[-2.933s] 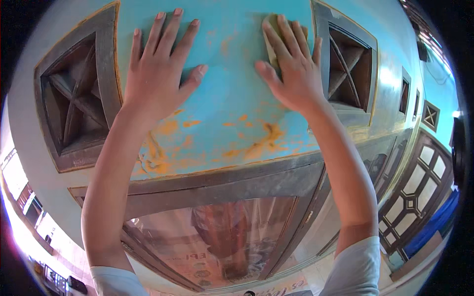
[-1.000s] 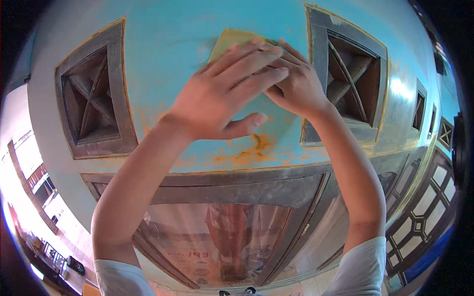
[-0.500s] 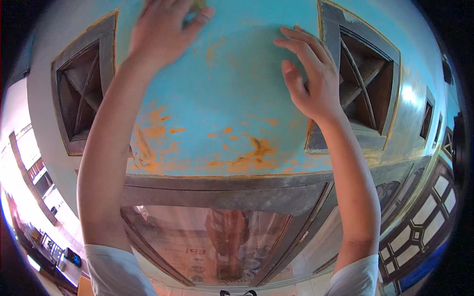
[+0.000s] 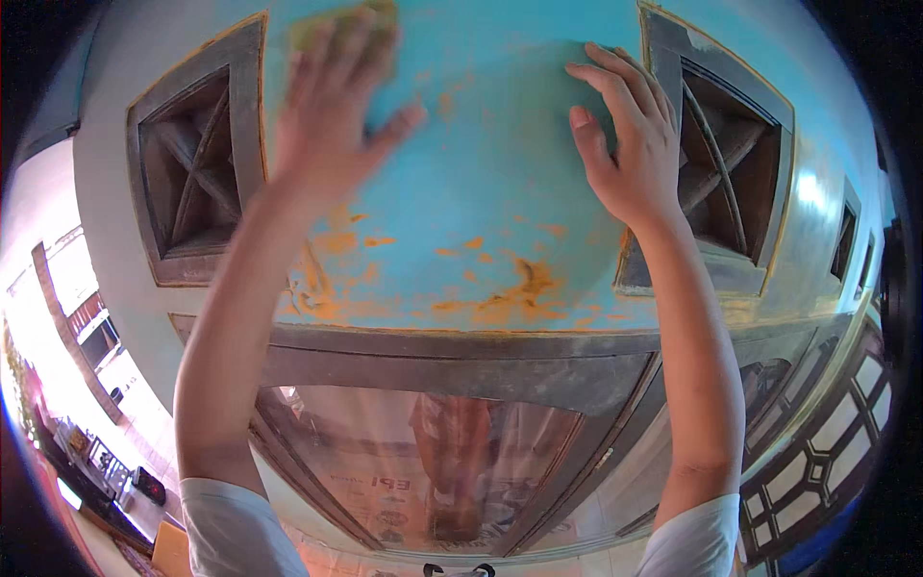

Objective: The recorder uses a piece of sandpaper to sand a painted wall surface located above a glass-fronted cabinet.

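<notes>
Near the upper left of the frame, the left hand (image 4: 332,120) lies spread over a thin, olive-yellow, square-cornered sheet (image 4: 306,35) on the turquoise painted wall (image 4: 490,183); its fingers are wide and blurred, with the sheet beneath them. The right hand (image 4: 635,159), at the upper right, has loosely bent, parted fingers with nothing visible in them; I can't tell whether they touch the wall. To my eye, the sheet wants even pressure from all the fingers, its corners kept flat and away from the dark wooden left vent (image 4: 197,173) with its crossed bars. The mottled orange patches (image 4: 529,279), low in the middle, probably deserve a gentler touch. Below them runs a grey-brown wooden window frame (image 4: 433,370) around a reflective glass pane (image 4: 538,442). Glaring daylight fills the far left; a dark latticed door (image 4: 817,471) with pale panels leans into the lower right.
</notes>
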A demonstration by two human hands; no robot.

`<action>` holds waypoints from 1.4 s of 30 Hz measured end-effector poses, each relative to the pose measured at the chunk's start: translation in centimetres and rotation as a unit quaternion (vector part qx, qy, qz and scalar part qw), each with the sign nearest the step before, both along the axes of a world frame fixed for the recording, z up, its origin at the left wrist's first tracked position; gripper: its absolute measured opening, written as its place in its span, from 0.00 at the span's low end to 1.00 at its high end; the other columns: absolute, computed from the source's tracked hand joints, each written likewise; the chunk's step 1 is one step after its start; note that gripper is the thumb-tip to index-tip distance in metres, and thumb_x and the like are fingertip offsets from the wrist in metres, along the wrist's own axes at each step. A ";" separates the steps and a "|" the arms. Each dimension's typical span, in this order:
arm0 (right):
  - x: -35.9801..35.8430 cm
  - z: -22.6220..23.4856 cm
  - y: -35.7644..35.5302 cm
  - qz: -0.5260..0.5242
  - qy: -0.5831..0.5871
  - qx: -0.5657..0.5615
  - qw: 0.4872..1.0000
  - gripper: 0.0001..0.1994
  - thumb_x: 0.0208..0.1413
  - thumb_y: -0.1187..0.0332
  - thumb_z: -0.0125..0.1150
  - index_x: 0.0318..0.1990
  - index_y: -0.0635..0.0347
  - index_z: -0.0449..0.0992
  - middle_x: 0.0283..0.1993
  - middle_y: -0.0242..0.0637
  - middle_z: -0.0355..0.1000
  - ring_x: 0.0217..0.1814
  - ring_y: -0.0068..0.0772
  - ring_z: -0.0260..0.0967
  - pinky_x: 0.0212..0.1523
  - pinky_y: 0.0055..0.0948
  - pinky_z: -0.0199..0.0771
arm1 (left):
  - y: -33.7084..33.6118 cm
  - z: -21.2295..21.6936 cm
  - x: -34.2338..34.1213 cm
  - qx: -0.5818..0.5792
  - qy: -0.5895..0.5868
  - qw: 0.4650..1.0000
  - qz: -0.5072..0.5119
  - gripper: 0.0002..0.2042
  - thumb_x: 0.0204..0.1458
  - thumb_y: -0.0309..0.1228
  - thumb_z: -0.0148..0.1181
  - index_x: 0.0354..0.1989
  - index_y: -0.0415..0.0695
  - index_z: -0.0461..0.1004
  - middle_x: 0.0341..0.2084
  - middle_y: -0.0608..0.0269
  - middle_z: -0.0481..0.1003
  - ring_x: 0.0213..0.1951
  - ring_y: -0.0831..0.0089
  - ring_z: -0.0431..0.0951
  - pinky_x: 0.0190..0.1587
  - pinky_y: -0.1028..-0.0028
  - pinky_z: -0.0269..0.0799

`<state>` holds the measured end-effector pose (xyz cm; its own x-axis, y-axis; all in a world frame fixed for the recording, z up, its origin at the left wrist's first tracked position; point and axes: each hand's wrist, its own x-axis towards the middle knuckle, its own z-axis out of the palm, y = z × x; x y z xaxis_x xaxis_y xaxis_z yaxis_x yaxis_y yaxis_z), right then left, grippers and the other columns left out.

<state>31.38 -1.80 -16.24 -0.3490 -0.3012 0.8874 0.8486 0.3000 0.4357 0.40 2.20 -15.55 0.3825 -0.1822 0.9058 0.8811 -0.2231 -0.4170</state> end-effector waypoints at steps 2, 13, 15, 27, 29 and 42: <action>0.8 -0.4 0.0 -0.038 -0.001 0.005 0.999 0.17 0.58 0.61 0.60 0.55 0.42 0.75 0.64 0.30 0.70 0.70 0.44 0.63 0.69 0.48 0.60 | -1.4 -4.9 2.7 -0.059 0.068 0.996 -0.001 0.39 0.56 0.60 0.56 0.73 0.57 0.57 0.75 0.63 0.51 0.75 0.53 0.47 0.75 0.50 0.44; 0.2 -0.7 -0.5 -0.114 0.031 -0.025 0.993 0.22 0.61 0.54 0.58 0.63 0.34 0.70 0.73 0.29 0.59 0.77 0.46 0.51 0.75 0.59 0.46 | -1.2 -7.0 1.4 -0.128 0.062 0.990 0.018 0.40 0.57 0.57 0.55 0.74 0.49 0.54 0.76 0.60 0.46 0.76 0.51 0.44 0.75 0.48 0.40; 0.0 -0.9 -0.4 -0.105 0.032 -0.026 0.994 0.22 0.61 0.54 0.58 0.64 0.33 0.69 0.74 0.28 0.59 0.78 0.46 0.51 0.75 0.60 0.45 | -2.4 -10.2 1.6 -0.162 0.138 0.977 -0.002 0.41 0.55 0.58 0.56 0.74 0.49 0.54 0.76 0.63 0.48 0.76 0.51 0.45 0.75 0.46 0.40; 0.3 -1.9 -0.5 -0.117 0.037 -0.027 0.992 0.23 0.62 0.54 0.57 0.65 0.32 0.68 0.74 0.28 0.58 0.78 0.46 0.50 0.75 0.61 0.44 | -2.6 -10.9 1.7 -0.205 0.177 0.963 -0.010 0.39 0.55 0.55 0.58 0.75 0.57 0.54 0.76 0.64 0.49 0.76 0.53 0.46 0.75 0.47 0.42; 0.1 -2.0 -0.6 -0.116 0.038 -0.039 0.992 0.23 0.62 0.53 0.57 0.65 0.32 0.68 0.74 0.28 0.59 0.78 0.45 0.51 0.75 0.61 0.44 | -2.0 -7.5 -0.2 -0.157 0.122 0.978 0.063 0.40 0.55 0.54 0.58 0.75 0.57 0.53 0.76 0.64 0.49 0.76 0.53 0.44 0.75 0.48 0.40; 0.1 -2.6 -0.7 -0.102 0.044 -0.037 0.993 0.23 0.61 0.54 0.58 0.65 0.32 0.69 0.74 0.27 0.59 0.77 0.44 0.52 0.74 0.61 0.46 | -1.7 -7.9 -0.3 -0.151 0.090 0.984 0.020 0.39 0.56 0.58 0.55 0.74 0.56 0.56 0.75 0.65 0.51 0.75 0.54 0.48 0.74 0.45 0.41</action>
<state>31.49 -2.46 -18.81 -0.3165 -0.1646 0.9342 0.9286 0.1471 0.3406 0.09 0.51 -23.42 0.5427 0.1031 0.8336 0.8101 -0.3264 -0.4870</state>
